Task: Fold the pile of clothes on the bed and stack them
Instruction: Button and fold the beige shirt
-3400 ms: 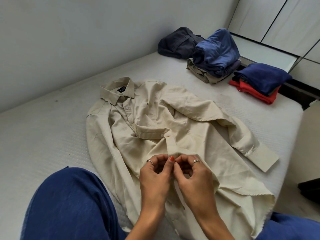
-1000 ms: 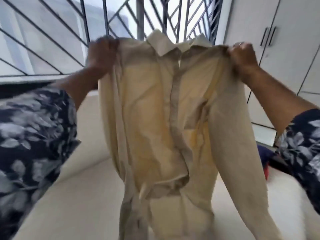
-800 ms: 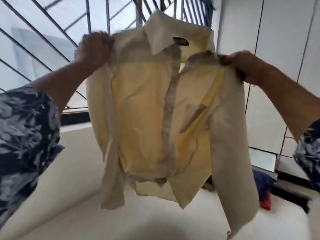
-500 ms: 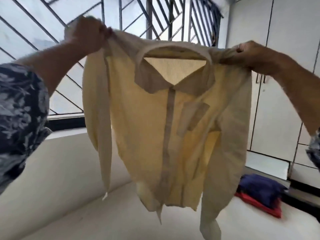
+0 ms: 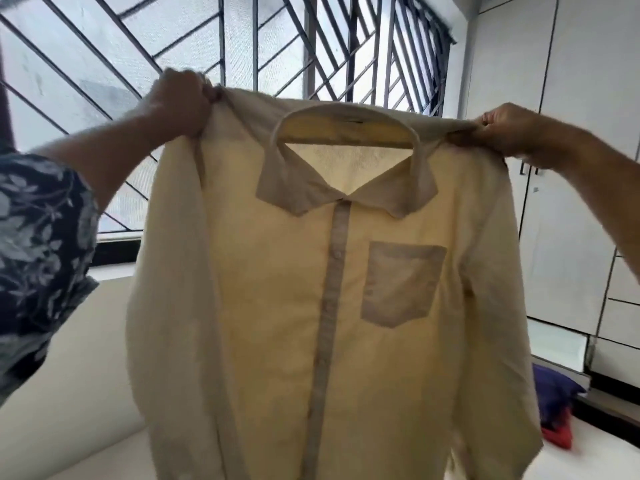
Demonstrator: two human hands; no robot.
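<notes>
Nearest, at the left edge: one dark floral sleeve [image 5: 38, 258], arm raised.

Then one cream shirt [image 5: 332, 306], held up in the air in front of the camera, front facing it, buttoned down the placket, collar on top, one chest pocket showing. Left hand [image 5: 180, 102] curled round the left shoulder seam, fingers pinching the cloth. Right hand [image 5: 502, 129] gripping the other shoulder the same way. Stretched wide between the two, so the body hangs flat and both sleeves drop down the sides. Likely held so to shake out creases and square the shirt before laying it down for folding; a judgement only. Hem out of frame at the bottom, so length of hang not told.

Below and behind: the bed [image 5: 69, 427], pale, showing at lower left and lower right. On it at the right, partly hidden by the shirt, one small stack: a blue garment [image 5: 554, 396] on a red garment [image 5: 557, 438]. Any others hidden.

Farthest: one window with a dark grille [image 5: 311, 46] at the back, white cupboard doors [image 5: 571, 168] on the right.

Folding of this shirt not yet begun.
</notes>
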